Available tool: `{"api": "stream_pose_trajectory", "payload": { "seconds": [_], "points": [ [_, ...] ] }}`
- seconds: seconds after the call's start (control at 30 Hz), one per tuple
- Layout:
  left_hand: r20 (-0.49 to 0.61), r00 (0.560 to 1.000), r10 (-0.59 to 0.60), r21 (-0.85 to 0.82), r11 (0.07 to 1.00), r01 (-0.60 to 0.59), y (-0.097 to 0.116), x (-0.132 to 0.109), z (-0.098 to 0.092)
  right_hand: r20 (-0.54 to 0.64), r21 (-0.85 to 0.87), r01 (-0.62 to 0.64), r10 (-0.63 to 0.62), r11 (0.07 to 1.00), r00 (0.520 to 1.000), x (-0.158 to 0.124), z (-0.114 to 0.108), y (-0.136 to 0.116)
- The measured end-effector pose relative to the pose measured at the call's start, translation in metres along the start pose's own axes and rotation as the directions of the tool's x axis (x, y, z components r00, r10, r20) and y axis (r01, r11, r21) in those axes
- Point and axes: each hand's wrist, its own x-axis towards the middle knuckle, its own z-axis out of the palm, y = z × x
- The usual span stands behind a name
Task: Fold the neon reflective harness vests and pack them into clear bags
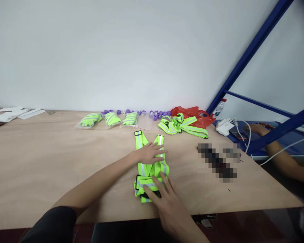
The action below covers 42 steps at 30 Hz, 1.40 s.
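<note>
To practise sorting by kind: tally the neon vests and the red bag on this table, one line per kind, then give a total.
Bagged vests: 3
Loose vest heap: 1
Vest under left hand and right hand: 1
Red bag: 1
Total: 6

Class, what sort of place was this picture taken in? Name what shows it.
Probably a small packing workshop: a plain plywood worktable, three bagged reflective vests lined along the wall, and blue metal racking beside it.
</note>
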Motion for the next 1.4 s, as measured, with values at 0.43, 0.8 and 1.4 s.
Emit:
{"api": "stream_pose_trajectory", "payload": {
  "seconds": [0.43, 0.8, 1.4],
  "points": [
    [-0.113, 0.993, -0.023, 0.003, 1.0, 0.023, -0.075, 0.045, 0.012, -0.16, 0.118, -0.008, 0.027, 0.993, 0.987, -0.013, 0.029, 0.004],
    [-0.284, 0.957, 0.067, -0.201, 0.971, -0.127, -0.101, 0.061, 0.005, -0.196, 0.141, 0.077, -0.049, 0.987, 0.979, -0.019, 0.037, 0.019],
    [-0.293, 0.932, 0.214, 0.022, 0.976, -0.218, 0.022, -0.041, -0.027, -0.09, 0.161, 0.081, -0.067, 0.984, 0.994, -0.009, -0.001, 0.016]
  ]
}}
